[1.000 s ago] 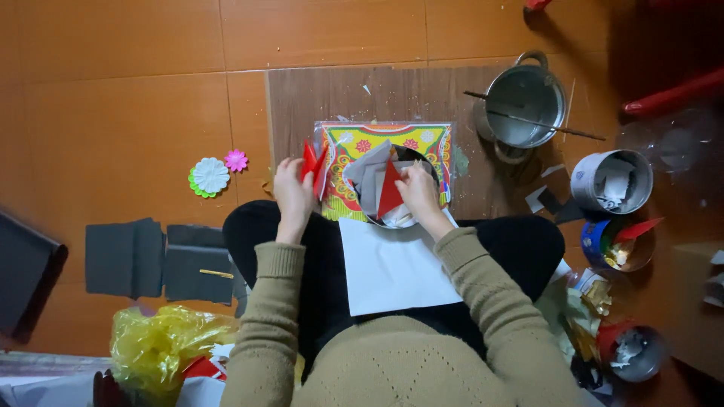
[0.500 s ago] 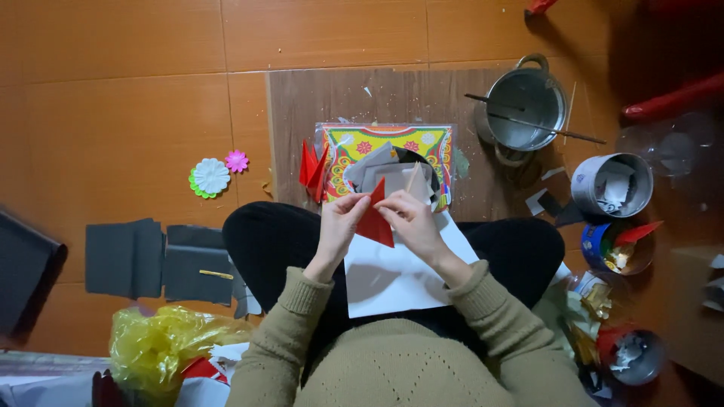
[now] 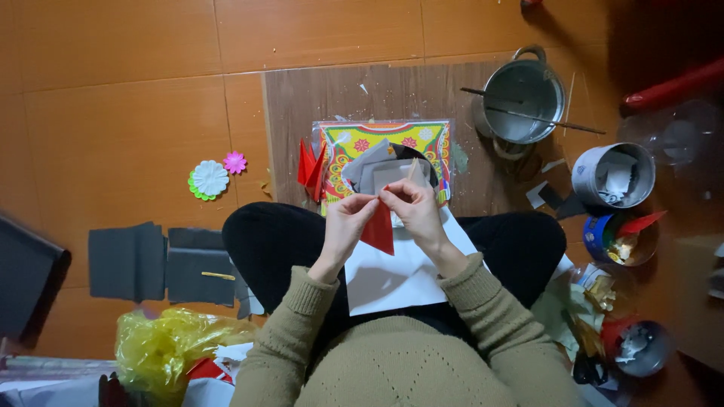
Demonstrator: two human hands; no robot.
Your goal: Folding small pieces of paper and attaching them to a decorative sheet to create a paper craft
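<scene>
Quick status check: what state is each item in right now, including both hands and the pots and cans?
left hand: pinching the red paper's top edge
right hand: pinching the same edge
red paper piece: held up, pointing down over the lap
white sheet: flat on the lap
metal pot: uncovered, thin stick across its rim
grey can: open, paper scraps inside
blue can: open, scraps inside
yellow plastic bag: crumpled on the floor

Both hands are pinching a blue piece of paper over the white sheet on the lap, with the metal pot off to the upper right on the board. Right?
Not quite: the piece of paper is red, not blue. The head view shows the left hand and right hand pinching it over the white sheet on the lap, with the metal pot at the upper right on the board.
</scene>
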